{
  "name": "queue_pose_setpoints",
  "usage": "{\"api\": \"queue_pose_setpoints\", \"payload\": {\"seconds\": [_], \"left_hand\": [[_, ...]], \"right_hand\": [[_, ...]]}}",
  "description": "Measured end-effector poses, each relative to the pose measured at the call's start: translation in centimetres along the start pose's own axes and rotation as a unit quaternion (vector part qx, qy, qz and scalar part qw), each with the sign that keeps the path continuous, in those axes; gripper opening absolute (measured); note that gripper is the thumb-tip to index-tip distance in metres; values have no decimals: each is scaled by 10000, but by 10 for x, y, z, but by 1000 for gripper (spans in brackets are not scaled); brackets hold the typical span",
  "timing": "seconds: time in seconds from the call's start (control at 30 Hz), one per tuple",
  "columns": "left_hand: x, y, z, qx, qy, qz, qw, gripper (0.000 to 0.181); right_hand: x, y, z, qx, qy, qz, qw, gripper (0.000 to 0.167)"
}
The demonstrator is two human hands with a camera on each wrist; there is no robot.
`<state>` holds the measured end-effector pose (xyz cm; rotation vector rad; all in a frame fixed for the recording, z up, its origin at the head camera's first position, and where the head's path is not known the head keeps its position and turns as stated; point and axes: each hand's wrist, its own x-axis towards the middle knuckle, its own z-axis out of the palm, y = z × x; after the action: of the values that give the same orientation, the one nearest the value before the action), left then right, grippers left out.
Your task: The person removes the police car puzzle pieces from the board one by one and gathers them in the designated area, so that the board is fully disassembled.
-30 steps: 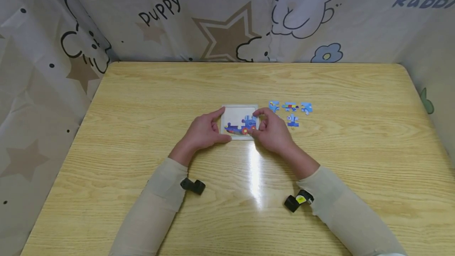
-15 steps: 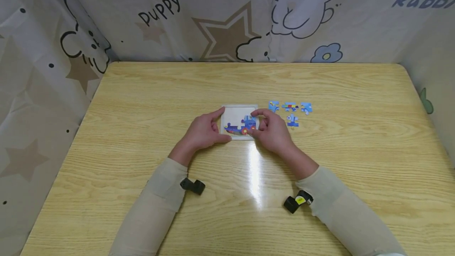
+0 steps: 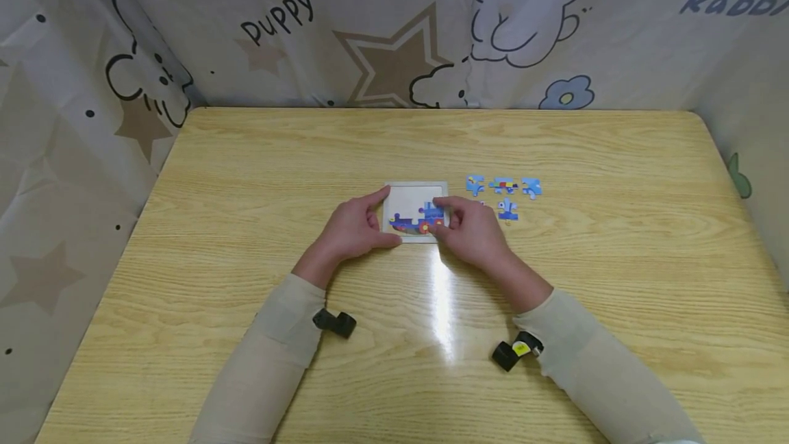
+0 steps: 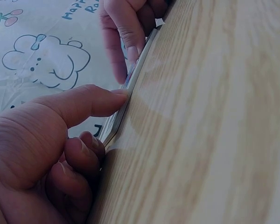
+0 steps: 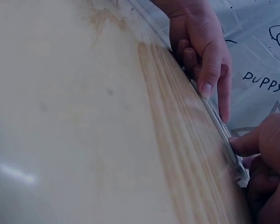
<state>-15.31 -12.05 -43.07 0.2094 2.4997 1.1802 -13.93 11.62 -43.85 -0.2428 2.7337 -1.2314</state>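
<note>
Fingers of the left hand [image 3: 354,228] hold the puzzle tray [image 3: 405,199] at its left side, thumb and index spread. Right hand [image 3: 474,230]: thumb and index apart on the train pieces [image 3: 407,224]; pinching or pressing, cannot tell. Tray flat on table [image 3: 277,170], loose pieces [image 3: 503,186] near its right.

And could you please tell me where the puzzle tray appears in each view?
Head: puzzle tray, near the centre.
Left wrist: puzzle tray edge-on, upper middle.
Right wrist: puzzle tray edge-on, right of centre.
Shared landmark: the left hand, touching it in all three.
</note>
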Motion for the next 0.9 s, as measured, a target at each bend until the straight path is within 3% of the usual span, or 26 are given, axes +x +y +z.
{"api": "queue_pose_setpoints", "payload": {"seconds": [0.43,0.9], "left_hand": [[0,2,-1,52,-60,-133,9999,94],[0,4,-2,73,-98,-113,9999,94]], "right_hand": [[0,1,-4,408,-259,223,9986,42],[0,2,-4,718,-218,286,9968,40]]}}
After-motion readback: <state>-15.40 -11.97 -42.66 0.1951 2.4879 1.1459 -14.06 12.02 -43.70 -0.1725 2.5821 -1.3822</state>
